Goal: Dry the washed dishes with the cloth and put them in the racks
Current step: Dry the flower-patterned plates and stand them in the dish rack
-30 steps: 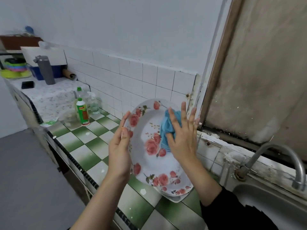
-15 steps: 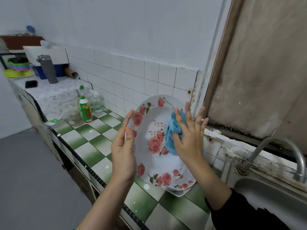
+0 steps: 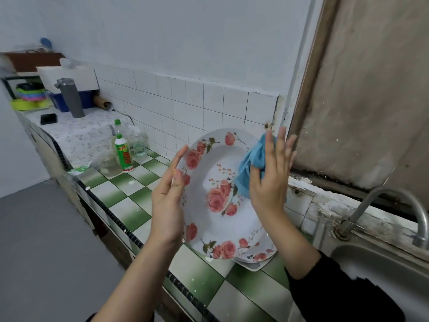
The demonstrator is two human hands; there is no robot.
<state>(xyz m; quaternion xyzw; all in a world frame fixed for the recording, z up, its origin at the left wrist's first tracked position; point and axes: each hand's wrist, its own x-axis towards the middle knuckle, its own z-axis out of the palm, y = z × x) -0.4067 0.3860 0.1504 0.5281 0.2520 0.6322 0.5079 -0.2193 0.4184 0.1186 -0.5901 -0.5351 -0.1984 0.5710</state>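
A white oval plate [image 3: 216,170] with pink roses stands tilted on edge above the counter, its face turned toward me. My left hand [image 3: 167,205] holds its left rim, thumb on the front and fingers behind. My right hand [image 3: 269,182] presses a blue cloth [image 3: 251,163] flat against the plate's upper right part with straight, spread fingers. Another rose-patterned plate [image 3: 257,257] lies on the counter under the held plate's lower edge.
The green-and-white tiled counter [image 3: 130,212] runs back left, with a green dish-soap bottle [image 3: 123,154], a glass jar [image 3: 108,162] and a grey flask [image 3: 70,98]. Coloured bowls [image 3: 30,96] sit at the far end. A steel sink [image 3: 383,270] and tap [image 3: 394,196] are at right.
My right hand has slid the cloth up and to the right across the plate, from its middle toward the upper right rim. My left hand keeps its hold on the left rim.
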